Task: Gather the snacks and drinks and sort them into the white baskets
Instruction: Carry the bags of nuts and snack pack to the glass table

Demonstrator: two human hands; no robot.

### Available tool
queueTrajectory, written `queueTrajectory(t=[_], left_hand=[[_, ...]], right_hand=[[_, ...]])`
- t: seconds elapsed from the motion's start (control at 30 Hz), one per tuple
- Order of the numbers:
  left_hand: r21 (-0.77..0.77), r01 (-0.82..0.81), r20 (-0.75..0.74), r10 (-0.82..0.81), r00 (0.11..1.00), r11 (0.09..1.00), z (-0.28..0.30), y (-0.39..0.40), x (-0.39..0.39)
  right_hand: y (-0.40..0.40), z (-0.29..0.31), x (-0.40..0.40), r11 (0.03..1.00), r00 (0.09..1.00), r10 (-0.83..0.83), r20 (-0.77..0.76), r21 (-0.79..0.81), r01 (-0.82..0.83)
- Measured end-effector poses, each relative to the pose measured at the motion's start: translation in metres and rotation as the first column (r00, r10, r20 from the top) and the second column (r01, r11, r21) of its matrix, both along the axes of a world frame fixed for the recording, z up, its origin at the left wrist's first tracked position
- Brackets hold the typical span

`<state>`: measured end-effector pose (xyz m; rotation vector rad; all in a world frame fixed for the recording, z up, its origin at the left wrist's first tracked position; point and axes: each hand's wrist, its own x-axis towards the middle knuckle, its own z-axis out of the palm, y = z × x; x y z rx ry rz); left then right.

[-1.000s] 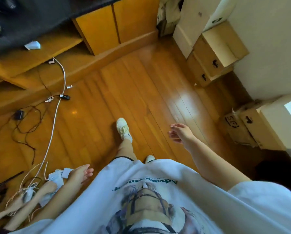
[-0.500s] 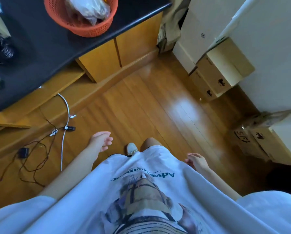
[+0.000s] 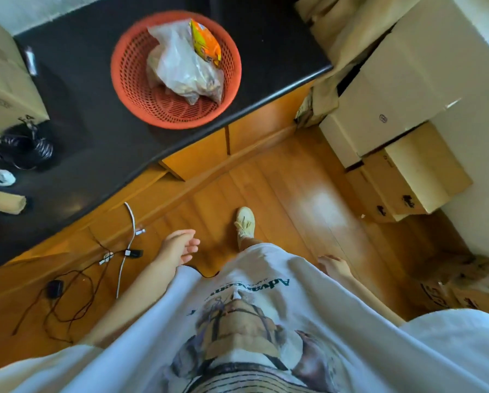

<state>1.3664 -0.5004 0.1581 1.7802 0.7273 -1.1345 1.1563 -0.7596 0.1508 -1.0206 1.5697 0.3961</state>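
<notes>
Nearest the camera, both hands hang empty at the person's sides over the wooden floor. The left hand is loosely open, fingers relaxed and holding nothing. The right hand is partly hidden behind the white shirt; what shows of it looks open and empty too. One shoe is planted forward on the floor, pointing toward the tabletop. A tangle of cables lies on the floor to the left of the left hand, below the tabletop's near edge.

On the tabletop, close to its near edge and toward its right corner, sits a red basket. Inside it lie a clear plastic bag of what seem to be snacks and, leaning at its far side, an orange snack packet. No white basket is in view, and no drinks can be made out.

The step in hand looks like the approach to that red basket. To do it well, close in squarely on the tabletop's near edge, stepping clear of the cables. Then reach with either hand. The bag is soft and slack, so gather it by its bunched top rather than its belly, and take the packet separately so it does not slide out.

Further off, stacked cardboard boxes stand beyond the tabletop's right corner.
</notes>
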Motion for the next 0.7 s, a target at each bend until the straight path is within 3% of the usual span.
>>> queueTrajectory(t=[0.3,0.43,0.5,0.6,0.7], left_hand=[[0.036,-0.397,-0.092,0.398,0.913,0.917,-0.005,0.042,0.11],[0.067,-0.564,0.117,0.555,0.824,0.823,-0.008,0.043,0.173],[-0.004,-0.513,0.261,0.496,0.828,0.858,-0.003,0.032,0.213],[-0.116,-0.249,0.433,0.275,0.859,0.962,0.002,0.005,0.272],[-0.137,0.13,0.553,-0.033,0.833,0.982,-0.006,-0.028,0.328]], right_hand=[[-0.026,0.021,0.252,0.96,0.953,0.268,0.139,-0.118,-0.252],[-0.02,0.025,0.342,0.936,0.913,0.342,0.222,-0.164,-0.311],[-0.017,0.021,0.381,0.924,0.898,0.368,0.241,-0.207,-0.323],[-0.016,0.006,0.432,0.873,0.85,0.46,0.256,-0.308,-0.38],[-0.019,-0.015,0.473,0.697,0.752,0.643,0.142,-0.514,-0.499]])
